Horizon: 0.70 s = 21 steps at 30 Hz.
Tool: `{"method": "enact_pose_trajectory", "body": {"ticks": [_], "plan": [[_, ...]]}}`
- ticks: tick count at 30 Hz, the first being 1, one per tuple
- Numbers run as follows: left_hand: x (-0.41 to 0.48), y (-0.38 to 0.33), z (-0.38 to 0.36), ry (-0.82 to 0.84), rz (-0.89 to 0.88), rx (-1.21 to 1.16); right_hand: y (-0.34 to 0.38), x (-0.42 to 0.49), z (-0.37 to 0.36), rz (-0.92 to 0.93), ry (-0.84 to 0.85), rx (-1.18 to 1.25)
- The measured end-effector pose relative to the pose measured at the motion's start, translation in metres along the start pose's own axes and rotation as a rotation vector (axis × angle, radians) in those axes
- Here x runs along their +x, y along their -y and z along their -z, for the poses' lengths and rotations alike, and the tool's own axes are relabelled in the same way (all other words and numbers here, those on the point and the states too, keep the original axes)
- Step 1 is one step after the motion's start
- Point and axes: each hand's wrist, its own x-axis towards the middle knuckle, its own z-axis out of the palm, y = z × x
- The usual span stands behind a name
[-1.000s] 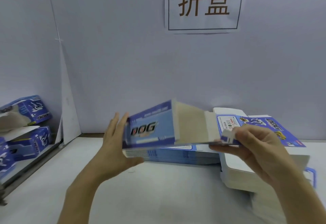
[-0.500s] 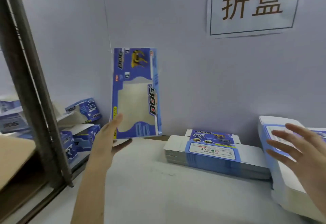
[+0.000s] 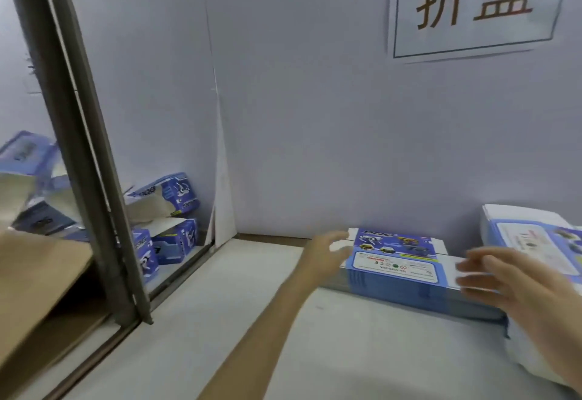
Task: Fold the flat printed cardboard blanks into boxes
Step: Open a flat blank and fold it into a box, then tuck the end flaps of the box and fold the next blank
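Head view: both hands, left (image 3: 327, 253) and right (image 3: 516, 286), spread and empty at opposite ends of the blank stack (image 3: 406, 276).

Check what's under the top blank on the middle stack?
Under the top blank lies the rest of the stack of flat blanks, seen only as layered edges, resting on the table. Their printed faces are covered. Neither hand grips it.

Glossy printed cardboard blanks (image 3: 396, 270); matt white table (image 3: 252, 321); metal post (image 3: 85, 154).
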Motion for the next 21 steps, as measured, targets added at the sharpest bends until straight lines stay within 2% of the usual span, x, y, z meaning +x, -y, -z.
{"method": "enact_pose_trajectory", "body": {"ticks": [5, 8, 11, 17, 21], "plan": [[0.008, -0.006, -0.093, 0.160, -0.272, 0.614, -0.012, -0.006, -0.016, -0.200, 0.100, -0.124], [0.020, -0.004, -0.118, 0.214, -0.327, 0.814, -0.016, -0.005, -0.019, -0.261, 0.129, -0.180], [0.022, 0.006, -0.127, 0.238, -0.358, 0.844, -0.015, -0.003, -0.017, -0.281, 0.122, -0.212], [0.008, 0.027, -0.129, 0.099, -0.377, 0.710, -0.012, -0.005, -0.014, -0.309, 0.064, -0.263], [0.000, 0.024, -0.124, 0.197, -0.450, 0.856, -0.007, -0.007, -0.015, -0.306, 0.061, -0.244]]}}
